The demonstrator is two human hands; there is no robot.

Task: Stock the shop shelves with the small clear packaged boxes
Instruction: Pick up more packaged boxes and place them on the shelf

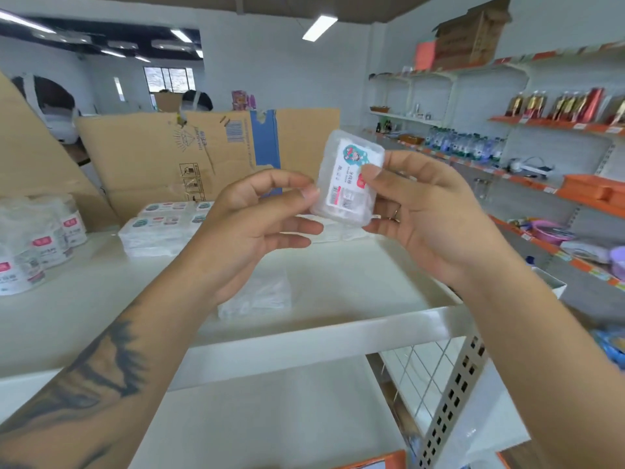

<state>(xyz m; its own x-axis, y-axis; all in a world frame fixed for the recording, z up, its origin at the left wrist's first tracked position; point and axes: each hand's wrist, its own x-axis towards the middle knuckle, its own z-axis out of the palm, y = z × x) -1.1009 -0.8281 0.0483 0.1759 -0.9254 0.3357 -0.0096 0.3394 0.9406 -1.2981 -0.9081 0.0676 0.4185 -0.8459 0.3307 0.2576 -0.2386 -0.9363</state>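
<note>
Small clear box (348,179) held up in the air above the top shelf (324,336), label side toward the camera, tilted slightly, gripped between both hands. Left hand (257,218) pinching the box's left edge with thumb and forefinger, the other fingers loosely curled beneath and holding nothing. Right hand (429,211) wrapped around the right side of the box, thumb pressed on the label near the red patch, fingers curled behind it; a ring on one finger. Dark tattoo along the left forearm (101,367).

Behind the hands, on the white shelf surface, a stack of flat clear boxes (159,228) with teal and red labels, lying near the back edge. Farther left, a group of round clear tubs (37,242) with red labels, partly wrapped in plastic film. A crumpled clear plastic bag (260,296) lying on the shelf just under the left hand. Open cardboard carton (189,154) standing behind the stack, flaps up, with a blue stripe and printed symbols.

To the right, orange-edged wall shelves (527,184) carrying water bottles (463,143), dark bottles and assorted goods; a cardboard box (470,35) on the topmost one. Lower white shelf (270,421) below, with a perforated upright (453,401) at its right
</note>
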